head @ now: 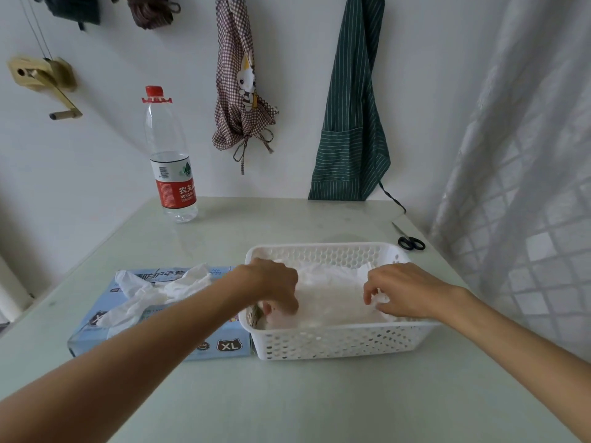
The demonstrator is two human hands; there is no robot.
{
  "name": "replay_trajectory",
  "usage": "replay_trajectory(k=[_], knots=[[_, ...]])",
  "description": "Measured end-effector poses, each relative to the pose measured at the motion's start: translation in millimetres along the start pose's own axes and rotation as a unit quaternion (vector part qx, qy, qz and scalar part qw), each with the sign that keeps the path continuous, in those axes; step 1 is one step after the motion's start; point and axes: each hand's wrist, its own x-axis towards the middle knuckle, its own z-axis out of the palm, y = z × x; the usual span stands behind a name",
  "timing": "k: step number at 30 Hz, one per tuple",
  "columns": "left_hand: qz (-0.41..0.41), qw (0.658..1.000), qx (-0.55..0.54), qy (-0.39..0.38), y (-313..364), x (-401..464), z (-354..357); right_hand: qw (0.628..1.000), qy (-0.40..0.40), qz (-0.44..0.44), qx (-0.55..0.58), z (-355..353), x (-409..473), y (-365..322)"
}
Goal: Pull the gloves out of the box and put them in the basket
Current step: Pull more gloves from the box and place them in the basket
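- Left hand (271, 284): reaches across the near-left corner of the basket (339, 342), fingers curled down into the white gloves (332, 298) lying inside; it appears to pinch the glove material, though the fingertips are partly hidden.
- Right hand (404, 290): placed over the right side of the basket, fingers and thumb pinching the edge of the same pile of gloves.
- Location of the task's items: one batch of gloves lies in the basket, spread across its floor. A further loose glove (150, 294) trails out of the opening of the box (160, 334), which lies flat just to the left of the basket (touching it or nearly so).
- Step in hand, as judged: settling the deposited gloves; the box is not yet emptied.
- Risk: the thin film may cling to the fingers on withdrawal and be dragged back over the basket rim.
- Risk: the left forearm crosses above the box; lowering it may snag the trailing glove and pull it onto the table (319, 404).
- Risk: the light basket may slide if pushed sideways.
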Motion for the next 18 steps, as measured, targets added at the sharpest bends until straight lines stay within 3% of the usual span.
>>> replay_trajectory(k=[3,6,10,12,13,15,18], knots=[[0.006,0.996,-0.072,-0.054,-11.6,-1.1,-15.1,1.0,0.02,-0.005,-0.019,-2.8,-1.2,5.4],[0.013,0.998,-0.008,-0.06,-17.6,-3.4,-18.5,1.0,-0.003,-0.004,-0.021,-2.6,-3.3,9.4],[0.009,0.995,0.06,0.084,-21.1,-12.4,-15.9,0.998,-0.043,0.029,0.048,-4.5,-10.8,11.5],[0.021,0.983,0.053,0.172,-23.4,-15.7,-18.1,0.992,0.004,0.037,0.123,-11.0,-12.5,14.6],[0.03,0.981,0.054,0.181,-23.1,-15.6,-16.6,0.985,0.037,0.034,0.164,-13.3,-10.7,14.3],[0.041,0.988,0.097,0.109,-20.7,-10.1,-4.8,0.967,0.054,0.018,0.249,-15.4,-1.9,3.9],[0.041,0.986,0.163,0.004,-15.0,0.8,17.8,0.962,-0.066,0.009,0.264,-2.3,18.7,-14.0]])
